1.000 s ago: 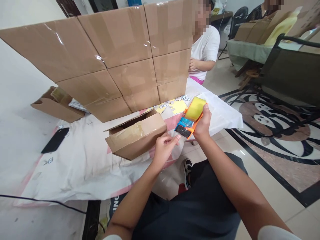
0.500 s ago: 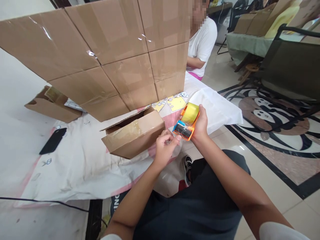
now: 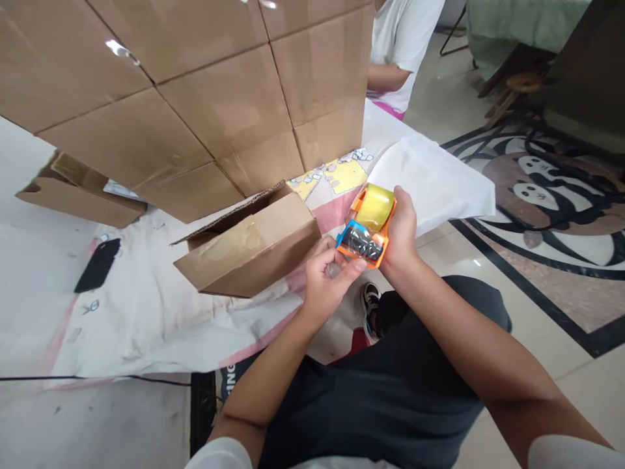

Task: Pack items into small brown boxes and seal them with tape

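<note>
Tape dispenser (image 3: 367,225) is being gripped by the right hand (image 3: 404,229) at three o'clock from the cardboard box (image 3: 258,251), its edge being touched by the curled left hand (image 3: 328,280), any pinch being hidden.

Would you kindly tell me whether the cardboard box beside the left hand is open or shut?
Open, at least partly: the cardboard box shows a dark gap along its top. Its contents are hidden.
</note>
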{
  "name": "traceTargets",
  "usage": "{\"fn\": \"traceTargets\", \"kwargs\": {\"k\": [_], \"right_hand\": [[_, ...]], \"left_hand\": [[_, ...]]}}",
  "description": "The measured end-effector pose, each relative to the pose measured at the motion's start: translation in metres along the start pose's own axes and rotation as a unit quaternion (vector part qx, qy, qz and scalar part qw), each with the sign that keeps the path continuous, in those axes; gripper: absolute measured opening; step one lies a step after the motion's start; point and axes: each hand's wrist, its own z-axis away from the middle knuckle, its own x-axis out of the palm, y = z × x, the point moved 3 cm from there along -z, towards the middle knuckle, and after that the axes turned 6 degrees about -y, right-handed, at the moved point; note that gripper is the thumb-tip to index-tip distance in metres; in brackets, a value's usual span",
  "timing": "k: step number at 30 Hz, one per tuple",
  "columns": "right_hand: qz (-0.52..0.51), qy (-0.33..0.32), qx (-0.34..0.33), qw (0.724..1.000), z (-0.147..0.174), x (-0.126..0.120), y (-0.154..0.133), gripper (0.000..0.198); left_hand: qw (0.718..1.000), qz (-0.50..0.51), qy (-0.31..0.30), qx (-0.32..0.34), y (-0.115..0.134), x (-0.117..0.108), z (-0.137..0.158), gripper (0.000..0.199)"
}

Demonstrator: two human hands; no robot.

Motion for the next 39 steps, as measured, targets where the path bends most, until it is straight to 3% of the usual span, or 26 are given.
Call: {"fn": "traceTargets", "kwargs": {"k": [5,9,16,20,26,33,39], "right_hand": [[0.054,-0.012,0.06,0.997,-0.001,-0.002,-0.001,0.057],[0.041,0.03,0.082,0.995,0.0,0.0,-0.003,0.051],[-0.035,0.038,0.153,0.987,0.002,0.007,-0.006,0.052],[-0.007,0.029,0.114,0.993,0.003,0.005,-0.006,0.048],[-0.004,-0.009,0.1,0.995,0.004,0.002,0.0,0.065],[0.147,0.003,-0.029,0.989,-0.003,-0.009,0.013,0.064],[0.136,-0.002,-0.017,0.991,0.0,-0.01,0.016,0.066]], "left_hand": [[1.0,-0.004,0.0,0.001,0.002,-0.001,0.001,0.051],[1.0,-0.004,0.003,0.006,0.0,-0.001,0.002,0.051],[1.0,-0.022,0.011,-0.007,-0.004,-0.001,0.002,0.049],[1.0,-0.011,0.009,-0.01,-0.003,-0.001,0.003,0.046],[1.0,-0.019,0.01,-0.011,-0.007,-0.004,0.003,0.044],[1.0,-0.005,0.001,0.009,-0.004,-0.004,0.002,0.035],[0.999,-0.05,-0.002,0.021,-0.007,-0.005,0.003,0.036]]}}
